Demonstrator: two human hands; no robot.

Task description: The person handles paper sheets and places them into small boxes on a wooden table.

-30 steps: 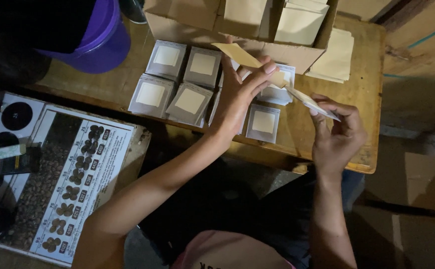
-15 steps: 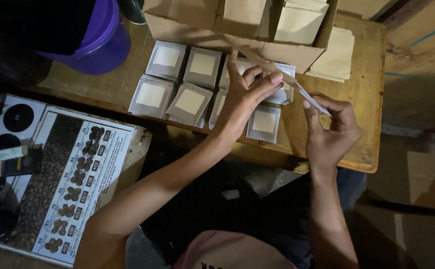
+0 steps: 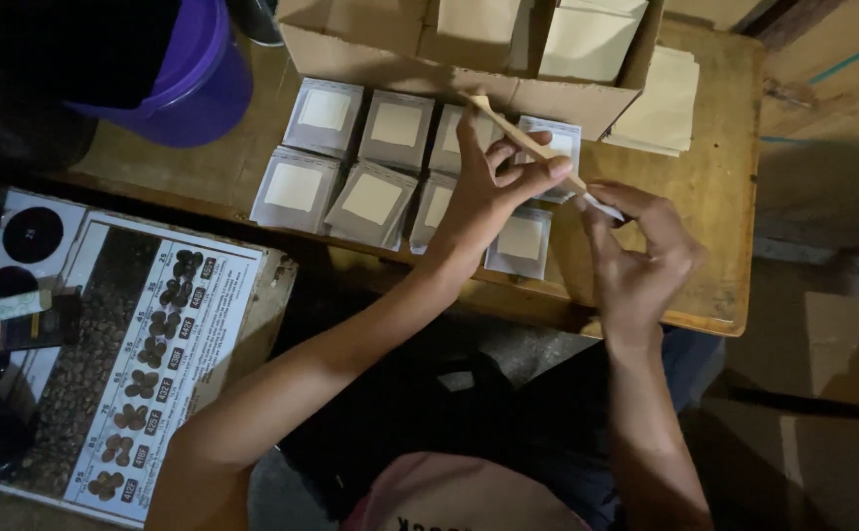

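Flat tan paper piece [image 3: 528, 147] held edge-on between both hands above table [image 3: 714, 246]. Left hand [image 3: 493, 187] grip pinched on upper end, right hand [image 3: 646, 256] grip pinched on lower tip. Looks light, thin, floppy, creases easily; best held by ends. Small square packets [image 3: 370, 197] lie just left of left grip.

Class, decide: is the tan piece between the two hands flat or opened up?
Flat: the tan piece shows edge-on as a thin strip between left hand and right hand.

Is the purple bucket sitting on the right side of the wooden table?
No, the purple bucket stands at the left end of the wooden table.
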